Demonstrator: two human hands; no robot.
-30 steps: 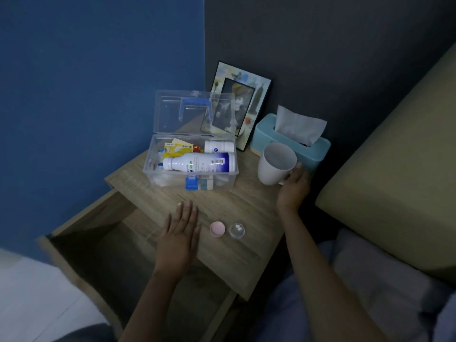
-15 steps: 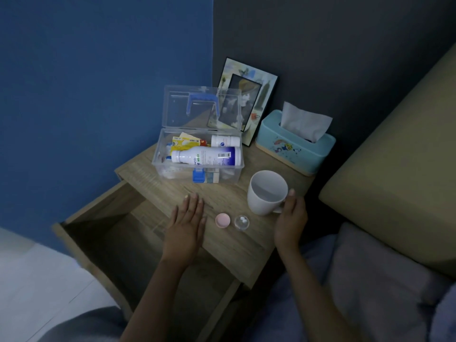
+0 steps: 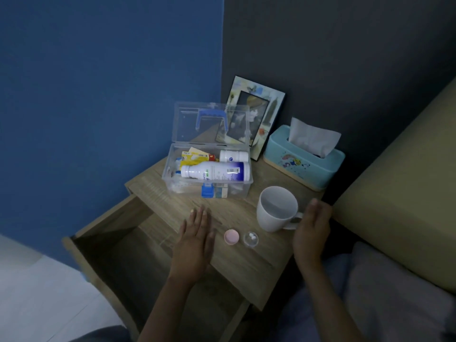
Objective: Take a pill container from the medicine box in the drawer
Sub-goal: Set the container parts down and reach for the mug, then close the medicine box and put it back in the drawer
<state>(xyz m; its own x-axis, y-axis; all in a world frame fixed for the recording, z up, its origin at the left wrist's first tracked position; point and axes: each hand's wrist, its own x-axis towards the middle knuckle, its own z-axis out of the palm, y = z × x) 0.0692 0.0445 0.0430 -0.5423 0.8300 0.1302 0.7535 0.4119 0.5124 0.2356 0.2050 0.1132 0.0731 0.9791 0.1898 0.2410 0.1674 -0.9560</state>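
The pill container (image 3: 250,239) stands on the desk (image 3: 249,262) top, near its front edge, outside the medicine box (image 3: 207,174). It is a small clear round cup, mouth up, axis vertical, with white pills visible inside. Its pink cap (image 3: 231,237) lies just beside it on its left, apart from it.

My left hand (image 3: 196,239) lies palm down on the desk, fingers straight and pointing toward the box, grip open and holding nothing; the thumb is near the pink cap but not touching it. My right hand (image 3: 312,230) is beside the handle of the white mug (image 3: 276,209), fingers extended rather than curled; whether the fingertips touch the handle I cannot tell. It does not enclose anything.

The medicine box sits further back on the desk, clear lid upright with a blue handle (image 3: 212,119), blue latch (image 3: 207,191) at the front. Inside, a large white bottle (image 3: 214,172) lies on its side, long axis left to right, cap to the left. A smaller white bottle (image 3: 234,156) lies behind it, likewise sideways, next to yellow packets (image 3: 195,156).

Behind the box a picture frame (image 3: 256,114) leans on the wall. A teal tissue box (image 3: 304,162) stands to its right. The drawer (image 3: 118,255) below the desk top is pulled open; its interior is dark. The mug stands between the container and the tissue box.
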